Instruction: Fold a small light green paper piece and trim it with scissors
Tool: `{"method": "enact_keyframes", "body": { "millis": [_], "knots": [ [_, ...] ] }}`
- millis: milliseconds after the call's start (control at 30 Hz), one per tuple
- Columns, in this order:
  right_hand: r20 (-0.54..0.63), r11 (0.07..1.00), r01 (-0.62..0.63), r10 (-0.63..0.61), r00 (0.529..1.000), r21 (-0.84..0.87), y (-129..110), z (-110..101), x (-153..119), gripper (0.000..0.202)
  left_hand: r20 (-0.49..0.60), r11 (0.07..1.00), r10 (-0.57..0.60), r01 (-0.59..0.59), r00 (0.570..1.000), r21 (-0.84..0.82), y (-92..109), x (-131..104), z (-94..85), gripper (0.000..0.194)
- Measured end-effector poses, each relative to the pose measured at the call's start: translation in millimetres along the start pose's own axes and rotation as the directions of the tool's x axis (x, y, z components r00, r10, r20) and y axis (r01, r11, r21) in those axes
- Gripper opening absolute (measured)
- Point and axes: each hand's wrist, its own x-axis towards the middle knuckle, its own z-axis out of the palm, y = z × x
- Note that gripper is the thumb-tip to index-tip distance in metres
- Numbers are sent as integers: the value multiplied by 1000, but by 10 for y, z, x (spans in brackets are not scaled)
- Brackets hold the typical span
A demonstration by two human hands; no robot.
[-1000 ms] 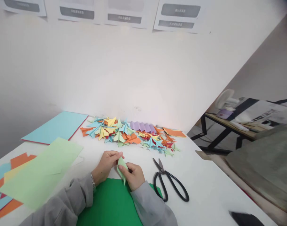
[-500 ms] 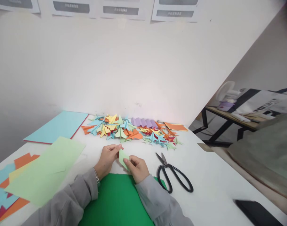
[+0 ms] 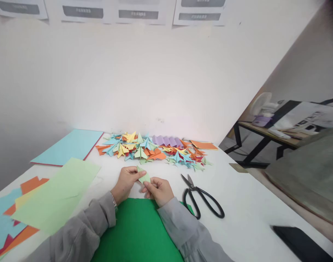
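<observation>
Between my hands is a small piece of light green paper (image 3: 145, 177), partly folded and narrow at its upper end. My left hand (image 3: 126, 182) pinches its upper left part, thumb on top. My right hand (image 3: 159, 190) grips its lower right end between thumb and fingers. Below the hands lies a green sheet (image 3: 133, 229), partly covered by my sleeves. Beyond them, against the wall, spreads a pile of small folded paper planes (image 3: 140, 153) in several colours. Black-handled scissors (image 3: 193, 189) rest to the right, blades slightly apart and pointing away.
Light green sheets (image 3: 57, 193) lie over coloured scraps (image 3: 30, 185) at left, with a light blue sheet (image 3: 69, 147) behind. A pleated purple paper (image 3: 167, 141) and orange paper (image 3: 204, 145) are at the back. A black flat object (image 3: 300, 242) sits near right; another person's arm (image 3: 292, 203) is beyond.
My left thumb has moved onto the face of the green paper, which now looks smaller and more folded. My right fingers have shifted slightly along its lower end.
</observation>
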Motion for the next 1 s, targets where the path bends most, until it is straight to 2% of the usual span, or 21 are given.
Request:
{"method": "enact_keyframes", "body": {
  "millis": [100, 267, 333, 467, 667, 1000],
  "knots": [
    [3, 1000, -2, 2, 1000, -10, -40, 8, -4, 36, -47, 999, 9, -10, 999, -35, 14, 0, 10, 25],
    [13, 1000, -8, 8, 1000, -3, -122, 19, -34, 32, -47, 996, -16, 12, 999, -88, 9, 1, 15, 27],
    [16, 1000, -3, 3, 1000, -6, -121, 21, -37, 32, -60, 996, -8, 3, 998, -87, 4, 4, 9, 26],
    [1, 999, 18, -18, 1000, -30, -68, 22, -27, 32, -54, 977, -56, 43, 997, -209, 24, 5, 7, 28],
    [5, 998, 32, -32, 999, -55, -59, 22, -53, 32, -64, 952, -102, 78, 993, -296, 59, 14, -10, 26],
    [12, 998, 10, -10, 1000, -63, -46, 20, -61, 36, -126, 986, -76, 56, 989, -155, -1, 36, -17, 31]
  ]
}}
